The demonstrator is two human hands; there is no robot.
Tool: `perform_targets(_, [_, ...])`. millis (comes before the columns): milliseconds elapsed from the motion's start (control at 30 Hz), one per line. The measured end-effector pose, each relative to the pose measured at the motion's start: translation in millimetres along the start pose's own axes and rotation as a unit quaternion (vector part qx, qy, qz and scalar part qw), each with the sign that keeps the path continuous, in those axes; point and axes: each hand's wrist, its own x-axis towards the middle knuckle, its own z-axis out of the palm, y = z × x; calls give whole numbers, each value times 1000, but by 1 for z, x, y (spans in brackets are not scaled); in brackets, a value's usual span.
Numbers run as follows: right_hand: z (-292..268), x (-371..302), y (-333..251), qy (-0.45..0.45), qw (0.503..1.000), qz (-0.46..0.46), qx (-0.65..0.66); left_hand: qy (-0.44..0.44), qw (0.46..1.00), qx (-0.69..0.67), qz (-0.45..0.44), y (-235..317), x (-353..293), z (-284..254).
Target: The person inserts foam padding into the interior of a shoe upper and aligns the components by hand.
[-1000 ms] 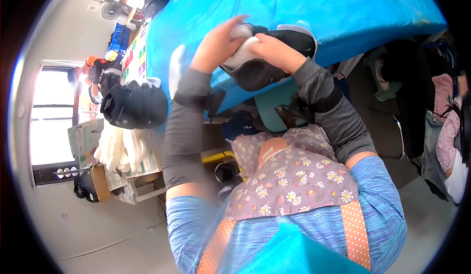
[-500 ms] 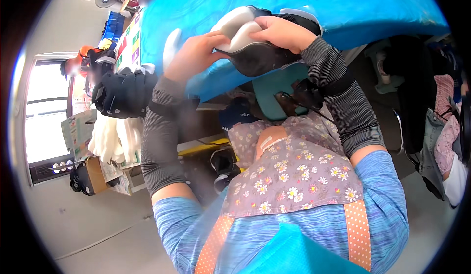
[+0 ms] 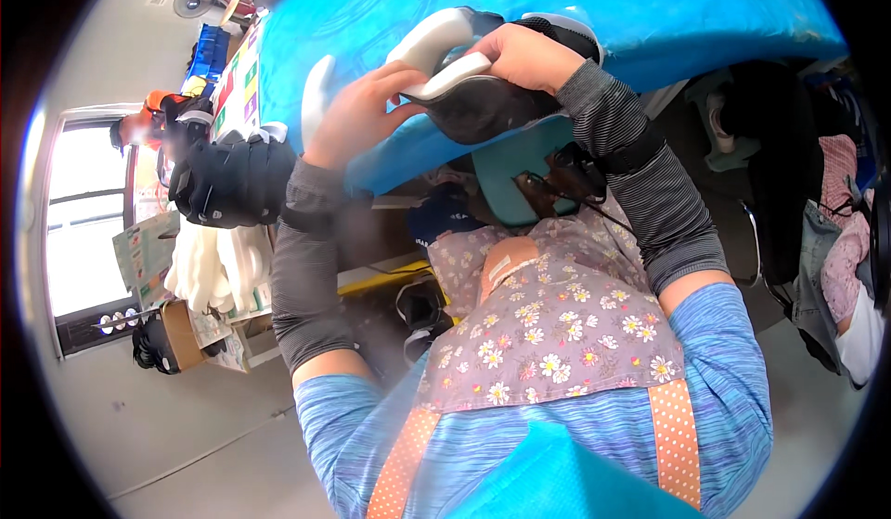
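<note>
My two hands have come lower and nearer to my body than a moment ago, and the black shoe with the white sole (image 3: 473,101) has come with them, so now it is at the near edge of the blue table (image 3: 705,18) and not over its middle. My right hand (image 3: 524,55) is closed over the top of the shoe, the fingers curled around the sole edge. My left hand (image 3: 367,110) holds it from the left side, the fingers bent against the white sole; it was higher before and it now sits beside the shoe. The shoe is turned with its sole up and toward my left. I judge that I am bringing it closer to look at it or to work on the sole. Well to the left of my left hand hangs a bunch of black shoes (image 3: 232,180), and under it white soles (image 3: 223,268) are stacked.
</note>
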Motion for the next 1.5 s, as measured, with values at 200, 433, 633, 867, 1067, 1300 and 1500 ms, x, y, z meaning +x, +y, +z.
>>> perform_targets(200, [0,7,13,19,998,-10,-66,3,997,67,30,22,5,-2])
perform_targets(433, [6,6,4,90,977,-21,-194,44,993,109,16,25,2,3])
perform_targets(633, [4,3,-3,107,967,6,-232,70,990,121,-21,34,10,11])
perform_targets(867, [-5,2,-1,38,976,-12,-212,82,974,112,-181,41,24,23])
perform_targets(1067, [-1,1,-4,65,991,46,-103,81,993,31,-79,37,17,23])
perform_targets(1300, [2,7,0,72,990,28,-115,174,975,134,-33,48,-4,55])
perform_targets(1500, [6,1,4,99,994,12,-54,201,970,129,44,41,-7,57])
